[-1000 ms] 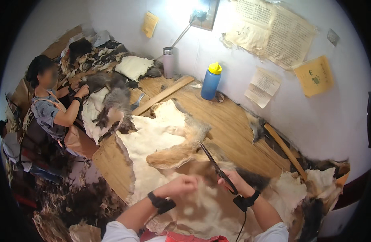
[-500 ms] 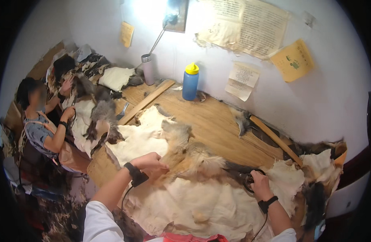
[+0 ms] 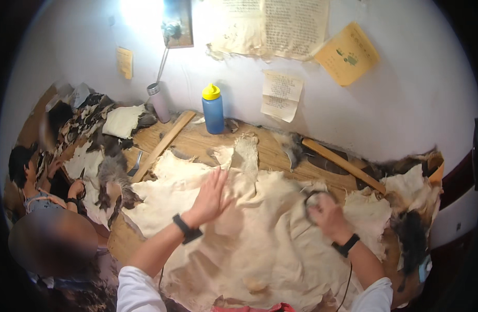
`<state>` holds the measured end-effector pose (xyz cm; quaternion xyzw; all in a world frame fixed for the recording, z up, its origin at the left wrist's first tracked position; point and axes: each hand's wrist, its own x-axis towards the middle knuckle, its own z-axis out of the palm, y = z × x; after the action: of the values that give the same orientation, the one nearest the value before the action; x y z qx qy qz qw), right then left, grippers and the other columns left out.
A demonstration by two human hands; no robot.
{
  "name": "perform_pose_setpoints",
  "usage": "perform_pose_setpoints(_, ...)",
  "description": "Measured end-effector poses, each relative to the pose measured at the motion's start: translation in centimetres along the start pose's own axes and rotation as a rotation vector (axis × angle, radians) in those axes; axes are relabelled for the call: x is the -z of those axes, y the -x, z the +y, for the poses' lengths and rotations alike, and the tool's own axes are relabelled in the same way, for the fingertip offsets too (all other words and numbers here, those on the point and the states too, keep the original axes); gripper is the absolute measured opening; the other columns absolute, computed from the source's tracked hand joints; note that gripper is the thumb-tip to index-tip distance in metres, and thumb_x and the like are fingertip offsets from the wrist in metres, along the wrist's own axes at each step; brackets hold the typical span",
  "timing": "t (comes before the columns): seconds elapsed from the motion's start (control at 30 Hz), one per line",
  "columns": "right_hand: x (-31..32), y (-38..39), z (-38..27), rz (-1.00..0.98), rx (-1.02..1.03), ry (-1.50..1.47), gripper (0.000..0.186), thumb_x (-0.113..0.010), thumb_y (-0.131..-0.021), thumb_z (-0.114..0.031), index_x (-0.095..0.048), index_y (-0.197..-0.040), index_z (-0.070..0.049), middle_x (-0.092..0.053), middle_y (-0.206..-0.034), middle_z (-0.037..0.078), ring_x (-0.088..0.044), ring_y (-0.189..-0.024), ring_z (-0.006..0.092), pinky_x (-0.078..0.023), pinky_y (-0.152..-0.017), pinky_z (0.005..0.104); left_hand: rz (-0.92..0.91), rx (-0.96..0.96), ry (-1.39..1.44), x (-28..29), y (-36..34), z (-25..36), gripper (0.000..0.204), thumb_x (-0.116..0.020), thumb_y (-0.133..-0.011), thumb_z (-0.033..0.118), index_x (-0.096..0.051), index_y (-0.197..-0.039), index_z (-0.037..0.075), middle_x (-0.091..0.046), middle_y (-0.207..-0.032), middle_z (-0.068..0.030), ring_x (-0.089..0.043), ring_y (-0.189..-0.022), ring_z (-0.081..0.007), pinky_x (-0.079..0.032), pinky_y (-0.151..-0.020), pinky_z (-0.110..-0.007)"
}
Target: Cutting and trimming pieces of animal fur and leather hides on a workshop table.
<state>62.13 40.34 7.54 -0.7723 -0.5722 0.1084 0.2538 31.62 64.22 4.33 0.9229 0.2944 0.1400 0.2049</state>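
A large cream hide (image 3: 239, 244) lies spread over the near part of the table, skin side up, with soft folds and ragged edges. My left hand (image 3: 210, 195) rests on its upper left part, fingers stretched out and nearly together, holding nothing. Over the right part of the hide, my right hand (image 3: 326, 212) is closed round the dark handles of a pair of scissors (image 3: 311, 204). Motion smears them, and their blades cannot be made out. Both wrists wear black bands with cords.
A blue bottle (image 3: 213, 112) with a yellow lid and a pinkish flask (image 3: 158, 104) stand by the wall. Wooden strips (image 3: 163, 146) lie at left and right. Fur pieces (image 3: 410, 236) lie at the right. At the left, a co-worker (image 3: 28, 179) handles pelts; a blurred round shape is in front.
The hide's fur fold has been flipped away, so its pale side now shows. My left hand has gone from a closed grip to lying flat. The view has shifted.
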Motion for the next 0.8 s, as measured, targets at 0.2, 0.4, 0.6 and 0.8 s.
perform_pose_setpoints(0.2,-5.2,1.6,4.0,-0.198,0.46,0.405,0.04,-0.067,-0.087,-0.028,-0.055,-0.113,-0.001,-0.059,-0.101,0.021,-0.059,-0.091,0.0396,-0.05,-0.08,0.0451,-0.393,0.183,-0.328,0.4,1.0,-0.8,0.106,-0.068,-0.076,0.063,-0.02,-0.154,0.01,-0.013,-0.161,-0.0188,-0.01,-0.149,-0.0387,-0.018,-0.105,-0.075)
perform_pose_setpoints(0.4,-3.4,0.1,7.4,0.191,-0.288,0.162,0.034,-0.061,-0.092,-0.026,-0.049,-0.111,0.0,-0.057,-0.1,0.025,-0.058,-0.09,0.0424,-0.048,-0.081,0.0488,-0.396,0.239,-0.324,-0.5,-1.2,-1.9,0.113,-0.07,-0.069,0.069,-0.023,-0.153,0.01,-0.016,-0.161,-0.0176,-0.011,-0.149,-0.0386,-0.018,-0.104,-0.077)
perform_pose_setpoints(0.6,-2.7,8.9,-0.6,-0.181,-0.055,0.199,0.042,-0.062,-0.092,-0.033,-0.051,-0.118,-0.002,-0.056,-0.106,0.018,-0.061,-0.094,0.0369,-0.052,-0.073,0.0449,-0.247,0.207,-0.321,-2.0,-5.1,-6.1,0.097,-0.064,-0.082,0.061,-0.025,-0.153,0.007,-0.018,-0.16,-0.0165,-0.011,-0.148,-0.04,-0.017,-0.106,-0.075)
perform_pose_setpoints(0.8,2.1,16.4,9.0,0.04,-0.325,0.119,0.038,-0.066,-0.089,-0.027,-0.054,-0.113,0.0,-0.055,-0.111,0.02,-0.059,-0.099,0.0415,-0.048,-0.086,0.0471,-0.366,0.216,-0.261,-2.0,-3.1,1.8,0.105,-0.071,-0.076,0.058,-0.021,-0.154,0.007,-0.01,-0.161,-0.0223,-0.007,-0.147,-0.047,-0.016,-0.104,-0.077)
